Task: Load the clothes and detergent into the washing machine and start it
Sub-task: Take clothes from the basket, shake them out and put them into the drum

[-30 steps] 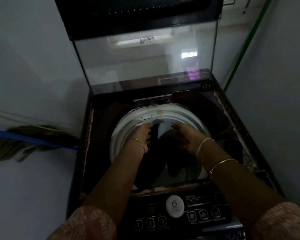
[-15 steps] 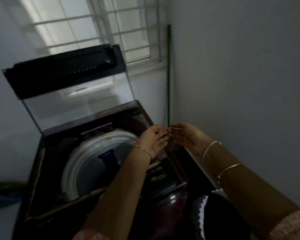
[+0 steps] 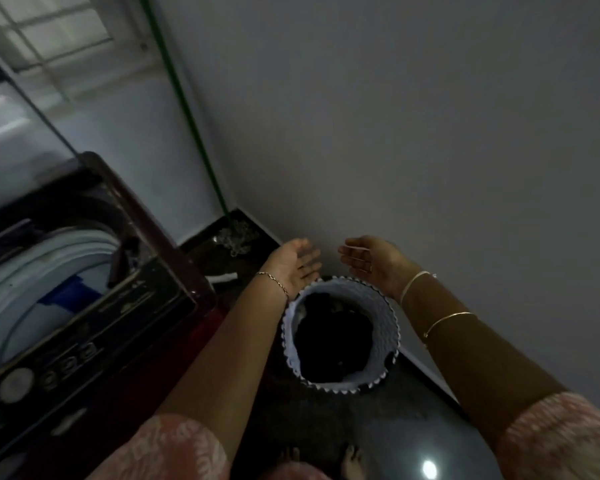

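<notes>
A round white laundry basket [image 3: 385,320] with a scalloped rim stands on the dark floor, with dark clothes [image 3: 333,341] inside it. My left hand [image 3: 297,263] and my right hand [image 3: 373,259] hover just above its far rim, palms facing each other, fingers apart, holding nothing. At the left is the top-loading washing machine [image 3: 146,306] with its lid up. Its white drum ring [image 3: 49,251] shows, with something blue [image 3: 66,292] inside.
A grey wall is close on the right. In the corner leans a green pole [image 3: 187,112] with a mop head [image 3: 236,235] on the floor. The machine's control panel [image 3: 66,358] faces me. My feet [image 3: 352,459] show at the bottom.
My view swung right from the washer's drum to the floor. Both hands left the drum, passed over the machine's right edge and now hang over the laundry basket.
</notes>
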Demonstrator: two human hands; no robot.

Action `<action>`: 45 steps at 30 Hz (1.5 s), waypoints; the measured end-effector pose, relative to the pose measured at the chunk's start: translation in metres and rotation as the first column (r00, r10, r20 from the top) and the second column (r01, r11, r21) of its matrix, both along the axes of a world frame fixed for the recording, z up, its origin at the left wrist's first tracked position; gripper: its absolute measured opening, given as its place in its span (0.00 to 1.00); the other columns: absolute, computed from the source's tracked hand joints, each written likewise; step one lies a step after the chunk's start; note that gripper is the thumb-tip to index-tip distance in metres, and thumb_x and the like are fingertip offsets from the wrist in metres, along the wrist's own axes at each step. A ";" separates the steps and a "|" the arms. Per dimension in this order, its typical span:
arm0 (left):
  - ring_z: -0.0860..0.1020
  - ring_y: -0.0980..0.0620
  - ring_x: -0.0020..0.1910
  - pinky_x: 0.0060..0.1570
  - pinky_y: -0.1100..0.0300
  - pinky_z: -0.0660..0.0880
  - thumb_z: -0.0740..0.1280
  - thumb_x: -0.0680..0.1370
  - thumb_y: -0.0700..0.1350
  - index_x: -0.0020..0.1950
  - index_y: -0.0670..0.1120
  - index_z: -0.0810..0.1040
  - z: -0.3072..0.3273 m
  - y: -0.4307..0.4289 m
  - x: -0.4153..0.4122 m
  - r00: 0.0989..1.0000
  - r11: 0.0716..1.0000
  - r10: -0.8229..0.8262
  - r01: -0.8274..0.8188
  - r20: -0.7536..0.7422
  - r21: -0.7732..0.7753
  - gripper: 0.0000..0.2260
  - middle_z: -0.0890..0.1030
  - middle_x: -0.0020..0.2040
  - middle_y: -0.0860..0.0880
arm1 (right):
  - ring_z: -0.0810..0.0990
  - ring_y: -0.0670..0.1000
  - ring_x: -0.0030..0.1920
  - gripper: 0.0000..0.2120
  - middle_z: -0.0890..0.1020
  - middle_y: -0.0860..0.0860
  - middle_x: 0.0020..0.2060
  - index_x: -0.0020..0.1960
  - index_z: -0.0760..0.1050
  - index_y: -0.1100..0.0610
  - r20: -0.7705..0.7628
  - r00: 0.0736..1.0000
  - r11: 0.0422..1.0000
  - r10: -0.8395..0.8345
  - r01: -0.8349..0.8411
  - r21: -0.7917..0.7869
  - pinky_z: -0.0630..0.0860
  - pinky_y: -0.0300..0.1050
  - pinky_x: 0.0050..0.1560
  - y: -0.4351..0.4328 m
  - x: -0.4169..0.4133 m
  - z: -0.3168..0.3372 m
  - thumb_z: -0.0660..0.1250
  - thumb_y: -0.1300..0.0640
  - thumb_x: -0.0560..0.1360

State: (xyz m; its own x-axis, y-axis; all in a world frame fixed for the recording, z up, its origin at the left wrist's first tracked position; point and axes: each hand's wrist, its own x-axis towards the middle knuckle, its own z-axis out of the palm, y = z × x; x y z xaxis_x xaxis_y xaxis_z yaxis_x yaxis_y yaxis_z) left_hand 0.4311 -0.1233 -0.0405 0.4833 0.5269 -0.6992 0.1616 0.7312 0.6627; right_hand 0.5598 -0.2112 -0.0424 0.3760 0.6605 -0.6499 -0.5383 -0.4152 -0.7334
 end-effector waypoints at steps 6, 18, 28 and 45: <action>0.75 0.45 0.60 0.59 0.53 0.69 0.57 0.82 0.48 0.56 0.46 0.76 -0.068 -0.022 0.018 0.993 0.997 -0.060 0.054 -0.104 -0.059 0.10 0.78 0.61 0.45 | 0.75 0.47 0.38 0.10 0.78 0.49 0.40 0.42 0.73 0.54 -0.041 0.994 0.987 -0.104 0.098 -0.126 0.68 0.40 0.41 -0.041 0.020 -0.070 0.56 0.57 0.79; 0.75 0.46 0.61 0.58 0.55 0.70 0.58 0.82 0.47 0.66 0.45 0.73 -0.262 -0.007 0.001 0.885 0.978 -0.206 0.177 -0.418 -0.107 0.14 0.76 0.60 0.49 | 0.76 0.54 0.56 0.17 0.78 0.55 0.62 0.65 0.71 0.59 -0.130 0.988 0.915 -0.089 0.029 -0.402 0.68 0.39 0.40 -0.042 0.006 -0.269 0.54 0.56 0.80; 0.77 0.48 0.49 0.45 0.63 0.71 0.66 0.78 0.40 0.50 0.44 0.81 -0.409 0.027 0.016 0.637 0.783 -0.441 0.617 -0.632 0.076 0.05 0.80 0.46 0.48 | 0.74 0.58 0.65 0.16 0.77 0.59 0.63 0.65 0.71 0.62 -0.132 0.989 0.884 -0.068 -0.002 -0.467 0.73 0.45 0.45 -0.004 0.003 -0.416 0.56 0.57 0.81; 0.72 0.45 0.67 0.58 0.64 0.67 0.73 0.73 0.40 0.69 0.38 0.71 -0.493 0.044 0.056 0.761 0.854 -0.277 0.475 -0.587 0.213 0.26 0.74 0.68 0.43 | 0.77 0.57 0.39 0.15 0.80 0.60 0.48 0.64 0.70 0.67 -0.093 0.992 0.883 -0.083 0.030 -0.468 0.72 0.46 0.36 -0.014 0.010 -0.487 0.57 0.62 0.80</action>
State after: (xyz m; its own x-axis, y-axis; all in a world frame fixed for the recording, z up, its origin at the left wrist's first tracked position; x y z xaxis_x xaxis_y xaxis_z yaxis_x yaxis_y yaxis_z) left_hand 0.4876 -0.0796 -0.5339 0.3087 0.6240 -0.7179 0.7632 0.2879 0.5784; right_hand 0.5697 -0.2248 -0.5296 0.3137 0.2520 -0.9155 -0.6353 -0.6608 -0.3996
